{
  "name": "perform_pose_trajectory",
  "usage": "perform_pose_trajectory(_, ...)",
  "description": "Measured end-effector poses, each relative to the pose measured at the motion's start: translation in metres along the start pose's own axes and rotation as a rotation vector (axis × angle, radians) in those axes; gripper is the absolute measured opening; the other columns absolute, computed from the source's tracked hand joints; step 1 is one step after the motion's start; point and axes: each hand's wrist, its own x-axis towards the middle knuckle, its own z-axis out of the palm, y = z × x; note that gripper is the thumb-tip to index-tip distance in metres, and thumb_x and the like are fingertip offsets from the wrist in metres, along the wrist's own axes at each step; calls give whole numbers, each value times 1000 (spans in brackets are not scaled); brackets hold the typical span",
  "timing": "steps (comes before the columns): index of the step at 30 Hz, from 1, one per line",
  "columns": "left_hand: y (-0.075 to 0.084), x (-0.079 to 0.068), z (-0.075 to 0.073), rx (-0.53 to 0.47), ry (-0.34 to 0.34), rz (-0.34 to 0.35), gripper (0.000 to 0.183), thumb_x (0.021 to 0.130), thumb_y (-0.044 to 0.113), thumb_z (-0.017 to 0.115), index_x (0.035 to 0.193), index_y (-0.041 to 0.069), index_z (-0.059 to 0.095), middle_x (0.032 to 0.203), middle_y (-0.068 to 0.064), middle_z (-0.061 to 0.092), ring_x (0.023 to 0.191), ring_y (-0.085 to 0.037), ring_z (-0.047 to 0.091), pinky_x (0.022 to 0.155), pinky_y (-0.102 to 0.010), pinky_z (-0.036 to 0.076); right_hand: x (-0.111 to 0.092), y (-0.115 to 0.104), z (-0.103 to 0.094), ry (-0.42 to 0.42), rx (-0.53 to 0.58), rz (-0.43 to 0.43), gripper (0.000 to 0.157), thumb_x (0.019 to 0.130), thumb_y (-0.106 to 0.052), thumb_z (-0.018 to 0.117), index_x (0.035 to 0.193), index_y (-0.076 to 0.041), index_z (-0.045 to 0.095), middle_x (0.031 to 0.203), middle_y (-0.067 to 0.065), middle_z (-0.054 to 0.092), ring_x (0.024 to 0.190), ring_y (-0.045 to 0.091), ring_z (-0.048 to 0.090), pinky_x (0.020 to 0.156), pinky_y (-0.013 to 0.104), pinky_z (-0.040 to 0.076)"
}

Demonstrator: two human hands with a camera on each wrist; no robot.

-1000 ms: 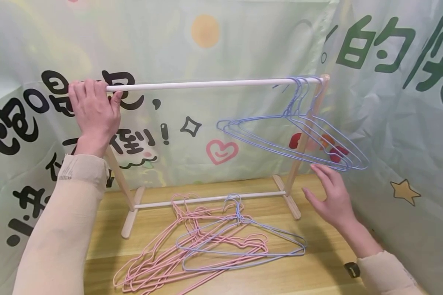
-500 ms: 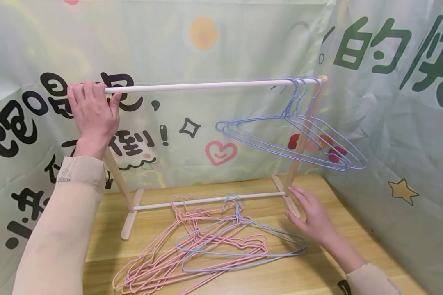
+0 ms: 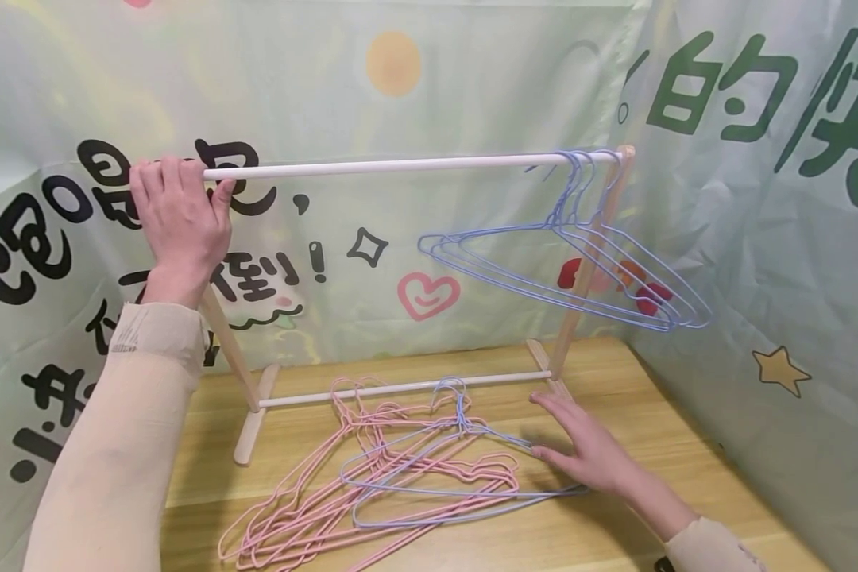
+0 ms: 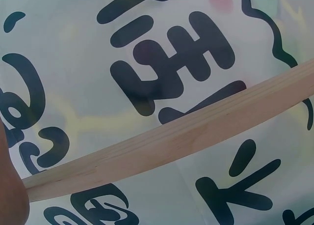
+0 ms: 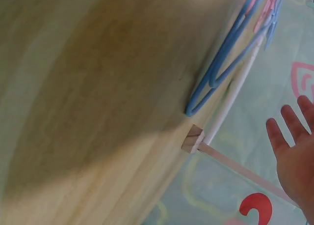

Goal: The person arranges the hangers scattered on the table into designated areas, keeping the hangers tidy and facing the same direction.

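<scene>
Fingers [image 3: 558,410] of the right hand [image 3: 589,453] spread and holding nothing, with hanging judged only partly done.
Above those fingertips, thin blue wire hangers [image 3: 559,226] hang hooked near the right end of a smooth white round rail [image 3: 386,166]; the left hand [image 3: 182,210] has its fingers curled round the opposite end. Left to hang, it appears: loose blue wire-shaped hangers [image 3: 461,423], near the right thumb but not held, and a tangled pile of pink hangers [image 3: 376,437] beneath them, farther left on the wood-grain table [image 3: 579,540].

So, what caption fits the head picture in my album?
Left hand grips the top bar; right hand is near blue hangers on the table.
</scene>
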Motion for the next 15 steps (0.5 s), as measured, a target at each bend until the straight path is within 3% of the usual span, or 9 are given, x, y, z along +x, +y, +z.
perform_pose_trajectory(15, 1, 0, 0, -4, 12, 5, 60, 109, 55, 32, 114, -4, 43, 107, -25, 38, 110, -48, 31, 119, -56, 15, -6, 1, 10, -270, 61, 66, 99, 74, -56, 88, 151, -6, 49, 150, 17, 53, 135, 39, 52, 107, 62, 44)
